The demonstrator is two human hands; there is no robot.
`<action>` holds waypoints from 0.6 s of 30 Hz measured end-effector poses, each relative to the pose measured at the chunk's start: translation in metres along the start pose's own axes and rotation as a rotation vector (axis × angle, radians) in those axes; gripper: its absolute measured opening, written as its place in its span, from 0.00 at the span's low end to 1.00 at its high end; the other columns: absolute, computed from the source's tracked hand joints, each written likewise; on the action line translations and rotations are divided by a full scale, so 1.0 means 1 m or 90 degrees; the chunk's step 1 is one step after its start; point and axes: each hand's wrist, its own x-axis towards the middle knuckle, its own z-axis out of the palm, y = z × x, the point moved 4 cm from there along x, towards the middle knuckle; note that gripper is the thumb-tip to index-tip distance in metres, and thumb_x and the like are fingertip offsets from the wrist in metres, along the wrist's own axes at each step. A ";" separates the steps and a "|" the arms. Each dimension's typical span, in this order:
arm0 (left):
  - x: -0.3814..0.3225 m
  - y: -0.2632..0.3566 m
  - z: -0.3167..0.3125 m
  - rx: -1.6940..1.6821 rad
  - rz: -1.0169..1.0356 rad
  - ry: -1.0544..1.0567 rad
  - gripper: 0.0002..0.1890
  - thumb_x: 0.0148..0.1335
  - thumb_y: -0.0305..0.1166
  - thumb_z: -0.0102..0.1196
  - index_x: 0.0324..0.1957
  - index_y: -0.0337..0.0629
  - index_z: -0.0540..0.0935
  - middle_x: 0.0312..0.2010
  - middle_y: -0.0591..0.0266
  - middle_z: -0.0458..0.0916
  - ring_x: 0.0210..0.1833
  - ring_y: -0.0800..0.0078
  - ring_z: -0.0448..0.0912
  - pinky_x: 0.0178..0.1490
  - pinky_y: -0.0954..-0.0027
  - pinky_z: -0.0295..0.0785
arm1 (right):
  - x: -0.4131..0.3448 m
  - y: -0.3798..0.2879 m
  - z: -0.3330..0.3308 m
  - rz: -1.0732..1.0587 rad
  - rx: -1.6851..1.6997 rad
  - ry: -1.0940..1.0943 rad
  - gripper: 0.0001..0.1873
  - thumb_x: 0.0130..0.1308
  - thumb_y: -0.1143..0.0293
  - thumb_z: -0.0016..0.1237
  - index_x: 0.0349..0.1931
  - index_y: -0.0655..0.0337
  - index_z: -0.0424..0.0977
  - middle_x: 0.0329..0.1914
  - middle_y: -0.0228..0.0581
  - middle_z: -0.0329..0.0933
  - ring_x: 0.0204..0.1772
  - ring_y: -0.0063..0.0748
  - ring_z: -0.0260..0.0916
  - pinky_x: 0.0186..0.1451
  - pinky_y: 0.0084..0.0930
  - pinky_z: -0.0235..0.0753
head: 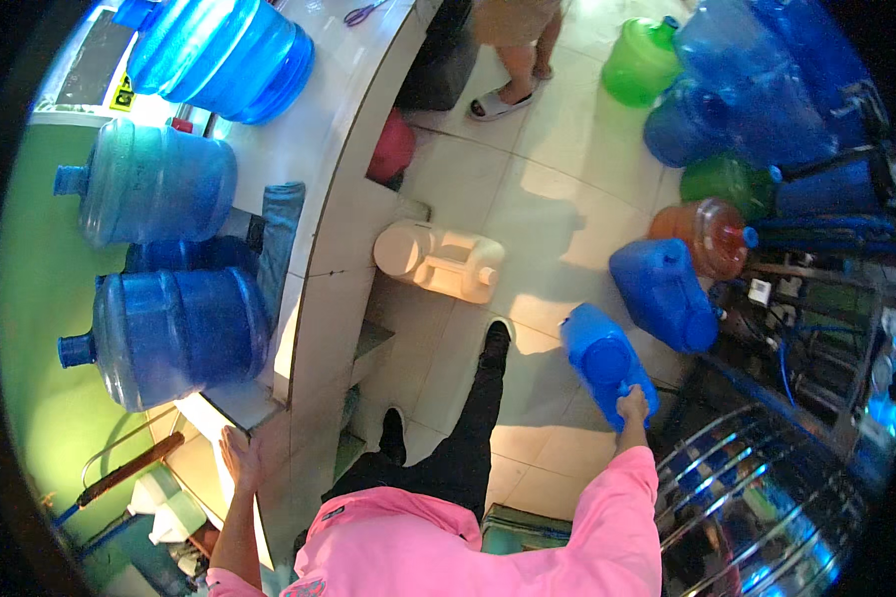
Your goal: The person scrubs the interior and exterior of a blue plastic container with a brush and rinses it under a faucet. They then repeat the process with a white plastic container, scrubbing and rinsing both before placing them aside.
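Note:
In the head view, my right hand (632, 405) grips a blue plastic jerrycan (605, 358) low on my right side. A second, larger blue jerrycan (653, 291) stands just beyond it. On the left, my left hand (240, 457) rests against the end of a white-topped counter (250, 403), holding nothing I can see. The nearest thing on that counter is a blue water jug (183, 336), its capped neck pointing left. Between the counter and my feet, a cream plastic jug (440, 260) with a handle is on the tiled floor (448, 172).
More water jugs (160, 179) line the counter. Along the right are a green jug (642, 63), an orange jug (702, 235), stacked blue jugs (747, 89), a dark metal rack (814, 336) and a wire-guarded fan (754, 507). Another person's leg (519, 71) is ahead.

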 end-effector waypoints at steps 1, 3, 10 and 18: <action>-0.002 0.001 -0.002 -0.015 -0.014 -0.029 0.49 0.59 0.45 0.64 0.74 0.26 0.57 0.75 0.34 0.56 0.80 0.44 0.52 0.81 0.56 0.47 | 0.016 -0.009 -0.003 -0.005 -0.015 0.039 0.22 0.59 0.68 0.53 0.55 0.53 0.76 0.60 0.49 0.79 0.63 0.57 0.75 0.67 0.47 0.70; -0.001 0.004 -0.010 -0.033 -0.033 -0.047 0.49 0.59 0.45 0.64 0.74 0.25 0.57 0.76 0.35 0.56 0.81 0.46 0.51 0.82 0.56 0.47 | 0.042 -0.026 -0.009 0.004 -0.005 0.093 0.22 0.60 0.68 0.52 0.56 0.54 0.75 0.60 0.50 0.79 0.64 0.58 0.74 0.69 0.48 0.68; -0.002 0.024 -0.019 0.090 -0.084 -0.095 0.52 0.54 0.51 0.66 0.73 0.25 0.59 0.74 0.34 0.60 0.73 0.45 0.67 0.72 0.57 0.66 | 0.025 -0.152 -0.046 -0.140 0.093 0.457 0.41 0.60 0.65 0.56 0.75 0.54 0.59 0.80 0.56 0.52 0.82 0.62 0.45 0.79 0.60 0.47; -0.010 0.053 -0.027 -0.036 -0.187 -0.071 0.46 0.52 0.54 0.67 0.59 0.23 0.67 0.53 0.35 0.79 0.55 0.43 0.80 0.59 0.51 0.74 | -0.114 -0.495 0.035 -0.869 0.142 0.135 0.34 0.59 0.72 0.56 0.69 0.56 0.67 0.75 0.57 0.60 0.78 0.62 0.54 0.78 0.52 0.57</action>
